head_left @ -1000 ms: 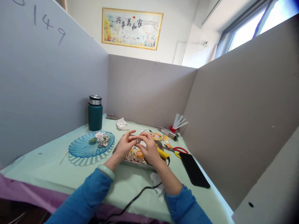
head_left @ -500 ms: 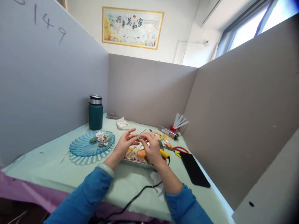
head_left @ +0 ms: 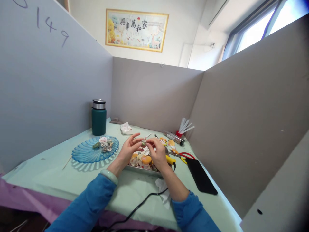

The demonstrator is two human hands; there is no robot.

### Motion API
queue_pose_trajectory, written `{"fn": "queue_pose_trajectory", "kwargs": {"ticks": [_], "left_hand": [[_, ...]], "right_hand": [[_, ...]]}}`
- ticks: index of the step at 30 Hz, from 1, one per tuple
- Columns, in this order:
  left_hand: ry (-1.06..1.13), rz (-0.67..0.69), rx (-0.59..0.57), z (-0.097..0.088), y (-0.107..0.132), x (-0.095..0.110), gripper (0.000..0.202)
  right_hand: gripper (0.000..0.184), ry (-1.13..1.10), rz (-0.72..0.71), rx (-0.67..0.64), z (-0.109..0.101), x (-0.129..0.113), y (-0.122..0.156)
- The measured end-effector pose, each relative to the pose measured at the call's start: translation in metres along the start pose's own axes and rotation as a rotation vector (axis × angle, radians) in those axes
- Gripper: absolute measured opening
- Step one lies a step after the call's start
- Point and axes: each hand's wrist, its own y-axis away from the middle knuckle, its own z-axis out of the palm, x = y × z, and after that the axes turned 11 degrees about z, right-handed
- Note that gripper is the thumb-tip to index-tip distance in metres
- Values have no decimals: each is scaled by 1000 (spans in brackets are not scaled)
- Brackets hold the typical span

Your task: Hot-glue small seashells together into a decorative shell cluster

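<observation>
Between the fingertips of both hands is a small greenish shell (head_left: pixel 144 142), held above a metal tray (head_left: pixel 142 170) of mixed shells (head_left: pixel 142 160). My left hand (head_left: pixel 129 149) pinches it from the left, with the index finger raised. From the right, my right hand (head_left: pixel 156 151) closes thumb and fingers on it. Part of the tray is hidden behind my right hand and wrist. Left of my hands, a blue scalloped glass plate (head_left: pixel 82 151) carries a cluster of small shells (head_left: pixel 106 144) and a greenish spiral shell (head_left: pixel 96 145).
A green bottle (head_left: pixel 98 117) stands behind the plate. To the right lie a yellow-handled tool (head_left: pixel 170 159), red-handled pliers (head_left: pixel 187 155) and a black phone (head_left: pixel 201 175). White sticks (head_left: pixel 185 125) stand in a red holder near a clear tube (head_left: pixel 175 138). A black cable (head_left: pixel 142 202) crosses the front beside a crumpled tissue (head_left: pixel 164 192).
The greenish shell has turned slightly and shows more between the fingertips. My right fingers have shifted a little to the right; the arms have hardly moved.
</observation>
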Motion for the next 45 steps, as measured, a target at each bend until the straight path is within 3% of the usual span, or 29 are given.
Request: {"fn": "queue_pose_trajectory", "kwargs": {"ticks": [30, 39, 45], "left_hand": [[-14, -4, 9, -1, -1, -2, 60], [-17, 1, -12, -1, 0, -2, 58], [29, -17, -35, -2, -1, -2, 55]], "right_hand": [[11, 80, 1, 5, 0, -2, 3], [19, 32, -37, -63, 0, -6, 3], [21, 54, -49, -40, -3, -5, 2]]}}
